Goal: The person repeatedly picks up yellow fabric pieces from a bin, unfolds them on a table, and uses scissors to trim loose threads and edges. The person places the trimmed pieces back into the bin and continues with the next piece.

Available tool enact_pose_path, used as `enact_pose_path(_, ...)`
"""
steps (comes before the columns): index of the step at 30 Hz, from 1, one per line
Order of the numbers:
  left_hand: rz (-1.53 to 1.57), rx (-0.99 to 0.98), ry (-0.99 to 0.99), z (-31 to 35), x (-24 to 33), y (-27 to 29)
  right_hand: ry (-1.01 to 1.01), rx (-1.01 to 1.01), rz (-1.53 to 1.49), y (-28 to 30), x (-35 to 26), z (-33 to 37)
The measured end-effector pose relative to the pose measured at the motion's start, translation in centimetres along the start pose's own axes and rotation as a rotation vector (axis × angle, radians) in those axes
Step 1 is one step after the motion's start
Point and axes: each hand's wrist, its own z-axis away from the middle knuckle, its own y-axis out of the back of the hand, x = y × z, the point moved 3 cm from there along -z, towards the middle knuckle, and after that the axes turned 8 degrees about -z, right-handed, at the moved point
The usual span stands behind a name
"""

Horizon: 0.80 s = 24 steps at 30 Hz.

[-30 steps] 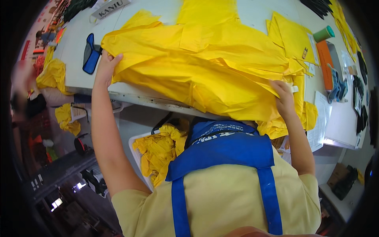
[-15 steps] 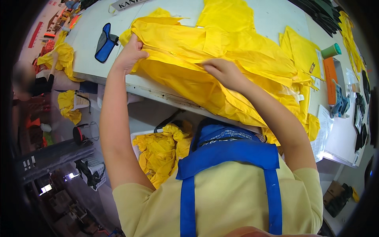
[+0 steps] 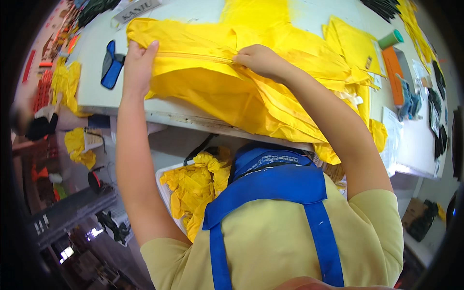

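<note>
A yellow zippered garment [image 3: 203,87], like a rain jacket, lies across the white table [image 3: 92,92] with its front edge hanging over the side. My left hand [image 3: 140,70] is closed on the garment at the left end of the zipper, thumb on top. The zipper [image 3: 193,57] runs in a taut line from there to my right hand [image 3: 261,60]. My right fingers pinch the fabric at the zipper's other end; whether they hold the slider is hidden.
Left on the table lies a blue and grey piece [image 3: 112,67]. A folded yellow piece [image 3: 345,46], a green roll [image 3: 390,38] and an orange box [image 3: 394,75] are at right. Below stands a white basket of yellow fabric [image 3: 193,183]. Another person [image 3: 43,123] works at far left.
My left hand has drawn the garment's end leftward, and the zipper now lies straighter. My right hand has moved slightly up and left. The whole view has shifted a little.
</note>
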Motion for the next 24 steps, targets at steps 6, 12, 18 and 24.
enact_pose_path(6,0.148,-0.018,-0.029,-1.9,2.4,-0.3,-0.312,0.213,-0.041,9.4,8.4,10.2)
enact_pose_path(12,0.092,0.114,0.088,-3.3,1.5,6.7,-0.606,0.569,-0.013,18.6,22.2,23.4)
enact_pose_path(18,-0.272,0.007,0.407,-4.6,-8.8,6.4,-0.529,0.338,0.267,18.1,26.1,28.1)
enact_pose_path(24,-1.1,0.537,0.801,-1.0,-15.7,8.4,-0.487,0.567,0.231,15.2,18.4,26.8)
